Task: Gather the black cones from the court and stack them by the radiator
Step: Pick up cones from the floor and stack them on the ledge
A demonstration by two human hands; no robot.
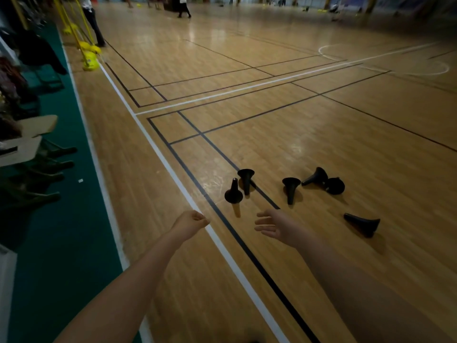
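Across the sports hall, the wooden court floor (pixel 247 120) is marked with white and black boundary lines. A green strip (pixel 74 219) borders it on the left, and a row of chairs (pixel 32 144) stands along that strip. Farther back on the same edge, yellow bases (pixel 90 61) carry yellow poles. People at the far end are too distant for detail.

Left hand (pixel 191 222): above the white line, fingers curled in, holding nothing. Right hand (pixel 274 225): fingers spread and straight, empty, just short of the cones.

Six black cones (pixel 291 189) lie scattered on the floor ahead of the hands, near the black line corner. The upright cone (pixel 233 193) stands wide end down at the left of the group. The rear pair (pixel 315 178) lies toppled, touching or overlapping; which cannot be told. The nearest cone (pixel 362 224) lies on its side to the right, tip pointing left.
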